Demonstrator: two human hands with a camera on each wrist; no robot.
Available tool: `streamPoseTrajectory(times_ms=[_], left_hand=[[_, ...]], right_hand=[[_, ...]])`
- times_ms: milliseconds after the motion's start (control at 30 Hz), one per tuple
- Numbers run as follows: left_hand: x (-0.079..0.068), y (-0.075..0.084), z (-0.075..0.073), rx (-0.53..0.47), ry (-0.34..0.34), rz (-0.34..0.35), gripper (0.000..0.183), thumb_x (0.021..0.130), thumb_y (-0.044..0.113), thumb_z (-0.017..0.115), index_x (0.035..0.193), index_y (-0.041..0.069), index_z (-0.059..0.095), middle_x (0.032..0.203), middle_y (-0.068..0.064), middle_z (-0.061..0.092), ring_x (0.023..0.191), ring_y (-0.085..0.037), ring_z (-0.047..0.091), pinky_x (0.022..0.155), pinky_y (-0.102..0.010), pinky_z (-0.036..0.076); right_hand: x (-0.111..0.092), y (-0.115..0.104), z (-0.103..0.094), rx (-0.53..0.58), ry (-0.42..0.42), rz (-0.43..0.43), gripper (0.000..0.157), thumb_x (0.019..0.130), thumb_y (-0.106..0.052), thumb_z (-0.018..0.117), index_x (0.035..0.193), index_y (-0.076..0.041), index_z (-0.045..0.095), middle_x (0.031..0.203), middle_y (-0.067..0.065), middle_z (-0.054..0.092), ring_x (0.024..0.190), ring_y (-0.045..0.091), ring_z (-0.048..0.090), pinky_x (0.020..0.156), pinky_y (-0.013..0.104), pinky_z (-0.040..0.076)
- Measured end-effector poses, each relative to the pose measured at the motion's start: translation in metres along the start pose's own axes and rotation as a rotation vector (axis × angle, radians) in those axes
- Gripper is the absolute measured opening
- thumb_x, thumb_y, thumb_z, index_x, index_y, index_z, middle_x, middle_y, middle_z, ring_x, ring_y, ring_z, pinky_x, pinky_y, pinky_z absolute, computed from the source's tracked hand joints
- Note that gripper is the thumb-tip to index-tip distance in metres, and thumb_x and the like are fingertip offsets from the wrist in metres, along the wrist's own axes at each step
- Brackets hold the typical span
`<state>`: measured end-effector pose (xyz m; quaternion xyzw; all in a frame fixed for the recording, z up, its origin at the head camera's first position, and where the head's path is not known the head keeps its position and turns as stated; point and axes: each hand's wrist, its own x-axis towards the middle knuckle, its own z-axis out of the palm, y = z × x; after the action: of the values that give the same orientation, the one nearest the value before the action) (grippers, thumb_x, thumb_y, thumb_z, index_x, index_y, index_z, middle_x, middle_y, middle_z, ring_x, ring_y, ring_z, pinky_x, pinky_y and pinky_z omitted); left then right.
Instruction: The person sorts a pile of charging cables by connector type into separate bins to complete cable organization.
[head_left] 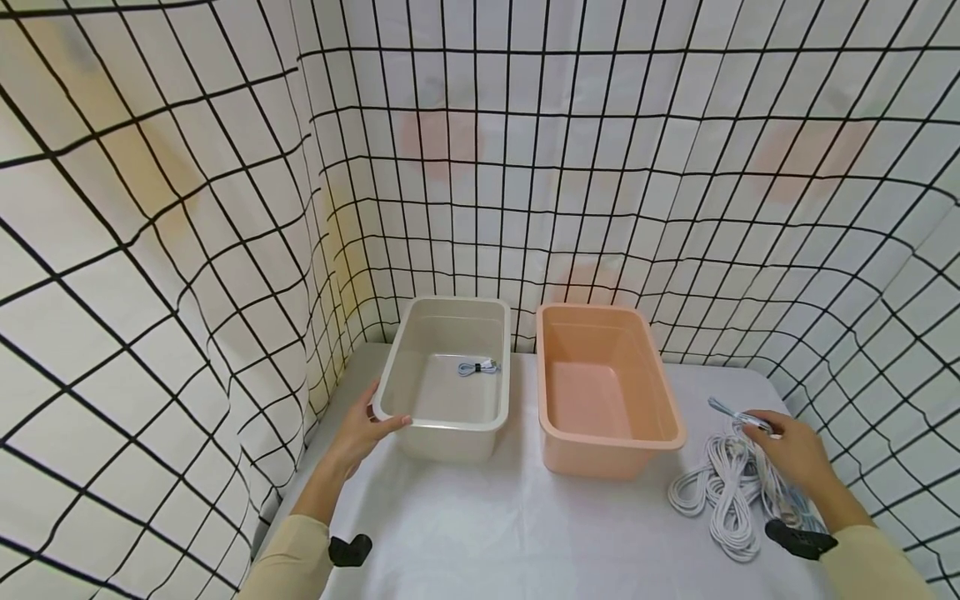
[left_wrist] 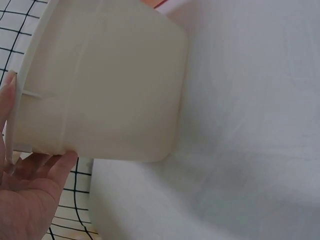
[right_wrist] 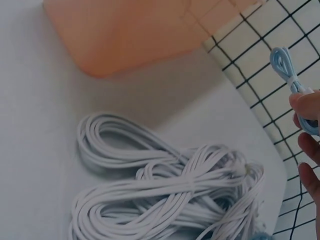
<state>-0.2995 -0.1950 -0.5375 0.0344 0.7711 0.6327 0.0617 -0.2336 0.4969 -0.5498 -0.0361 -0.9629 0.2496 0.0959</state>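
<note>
My left hand [head_left: 362,433] grips the near left corner of a grey-beige plastic bin [head_left: 448,446], thumb over the rim and fingers against the outer wall. Inside that bin lies a small light-blue cable bundle [head_left: 477,367] with a dark tie. My right hand [head_left: 797,454] pinches another small blue cable bundle [right_wrist: 284,65], bound with a white band, above a pile of coiled white cables [head_left: 731,492]. In the right wrist view the bundle's loop sticks up past the fingertips, and the white coils [right_wrist: 130,200] lie below it.
An orange-pink plastic bin [head_left: 600,458] stands right of the beige one, between it and the cable pile. Black grid netting [head_left: 525,171] over white cloth rises at the back and both sides. A white cloth [head_left: 517,533] covers the table.
</note>
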Motion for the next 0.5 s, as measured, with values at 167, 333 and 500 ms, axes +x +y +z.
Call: streamPoseTrajectory(times_ms=[167, 333, 500], left_hand=[[0.001, -0.002, 0.000, -0.002, 0.006, -0.004, 0.101, 0.089, 0.015, 0.085, 0.166, 0.011, 0.020, 0.149, -0.029, 0.045, 0.132, -0.042, 0.048, 0.104, -0.048, 0.044], [0.002, -0.003, 0.000, 0.003, 0.011, -0.006, 0.100, 0.089, 0.015, 0.085, 0.165, 0.011, 0.021, 0.148, -0.028, 0.045, 0.132, -0.041, 0.049, 0.104, -0.048, 0.044], [0.002, -0.002, 0.000, 0.001, 0.009, 0.004, 0.100, 0.089, 0.015, 0.084, 0.166, 0.011, 0.020, 0.149, -0.028, 0.045, 0.132, -0.041, 0.048, 0.105, -0.049, 0.043]], right_hand=[[0.010, -0.012, -0.005, 0.018, 0.028, -0.019, 0.047, 0.105, -0.033, 0.063, 0.132, 0.006, 0.063, 0.126, 0.038, 0.059, 0.111, 0.057, 0.052, 0.081, 0.069, 0.045], [0.018, -0.032, -0.013, 0.052, 0.030, -0.005, 0.051, 0.104, -0.037, 0.064, 0.134, 0.005, 0.062, 0.129, 0.038, 0.058, 0.114, 0.057, 0.050, 0.081, 0.069, 0.045], [0.027, -0.060, -0.019, 0.077, 0.046, -0.032, 0.052, 0.103, -0.038, 0.065, 0.135, 0.003, 0.063, 0.129, 0.034, 0.060, 0.111, 0.051, 0.055, 0.074, 0.054, 0.054]])
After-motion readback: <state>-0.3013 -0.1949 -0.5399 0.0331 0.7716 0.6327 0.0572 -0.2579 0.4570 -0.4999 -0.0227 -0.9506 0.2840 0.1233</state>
